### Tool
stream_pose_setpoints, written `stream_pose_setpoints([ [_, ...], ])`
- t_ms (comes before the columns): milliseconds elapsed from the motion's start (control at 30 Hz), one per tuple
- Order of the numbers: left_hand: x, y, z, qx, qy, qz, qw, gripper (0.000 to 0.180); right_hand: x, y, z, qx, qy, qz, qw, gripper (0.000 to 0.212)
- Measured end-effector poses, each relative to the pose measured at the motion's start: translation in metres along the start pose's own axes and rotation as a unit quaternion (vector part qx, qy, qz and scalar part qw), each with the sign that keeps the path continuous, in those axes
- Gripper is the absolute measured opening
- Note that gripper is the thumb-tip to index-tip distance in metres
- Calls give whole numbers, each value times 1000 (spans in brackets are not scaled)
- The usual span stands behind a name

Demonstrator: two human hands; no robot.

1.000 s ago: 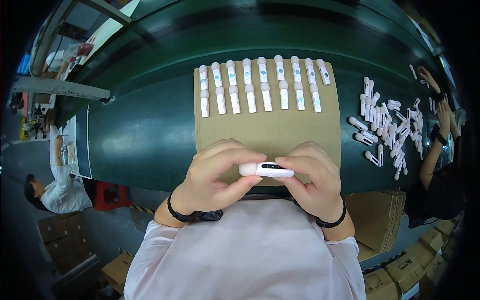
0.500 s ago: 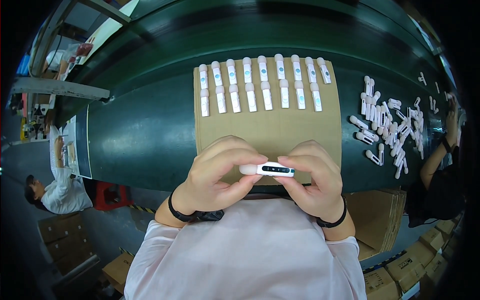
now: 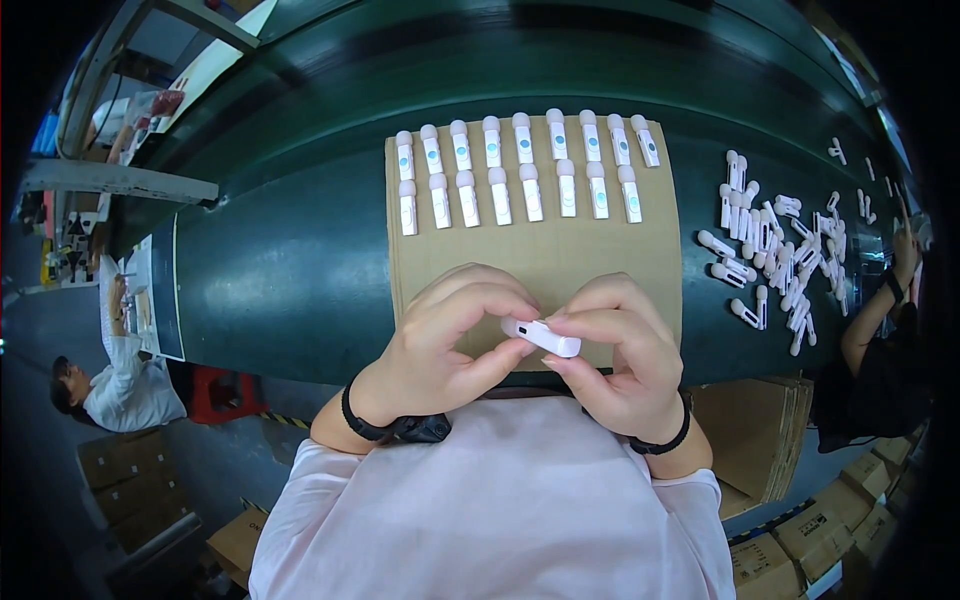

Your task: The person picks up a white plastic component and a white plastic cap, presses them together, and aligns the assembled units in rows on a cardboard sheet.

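Between both hands, above the near edge of a cardboard sheet (image 3: 530,255), is a white mini wand massager (image 3: 556,341) with a rounded pale-pink head. My left hand (image 3: 435,335) pinches its head end between thumb and fingers, partly covering it. With thumb and index finger, my right hand (image 3: 625,355) grips the body close to the other end. A plain white side faces up, with a small dark spot near the head. Two rows of similar massagers (image 3: 492,146) lie on the sheet, heads pointing away; blue round marks show on the far row.
On the green table (image 3: 290,270), a loose pile of massagers (image 3: 790,250) lies to the right of the sheet. Another person's arm (image 3: 870,320) reaches in at the far right. At left sits a person in white (image 3: 130,380) by a red stool (image 3: 220,393). Cardboard boxes (image 3: 815,535) stand below right.
My fingers have rolled and tilted the massager: its dark button panel faced up before, and a plain white side shows now. Its free end points more toward me.
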State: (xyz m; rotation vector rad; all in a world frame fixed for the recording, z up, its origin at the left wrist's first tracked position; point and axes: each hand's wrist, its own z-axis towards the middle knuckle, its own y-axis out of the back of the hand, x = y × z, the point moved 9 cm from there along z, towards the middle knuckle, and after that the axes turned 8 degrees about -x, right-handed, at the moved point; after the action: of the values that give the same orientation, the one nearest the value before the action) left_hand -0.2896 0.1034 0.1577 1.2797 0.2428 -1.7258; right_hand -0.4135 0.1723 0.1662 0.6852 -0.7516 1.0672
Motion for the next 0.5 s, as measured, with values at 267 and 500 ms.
stream_pose_setpoints([
  [267, 1, -9, 2, 28, -3, 28, 999, 28, 5, -3, -1, -13, 61, -53, 997, 29],
  [500, 6, -15, -2, 97, -12, 95, 991, 33, -13, 25, -9, 22, -9, -90, 996, 28],
])
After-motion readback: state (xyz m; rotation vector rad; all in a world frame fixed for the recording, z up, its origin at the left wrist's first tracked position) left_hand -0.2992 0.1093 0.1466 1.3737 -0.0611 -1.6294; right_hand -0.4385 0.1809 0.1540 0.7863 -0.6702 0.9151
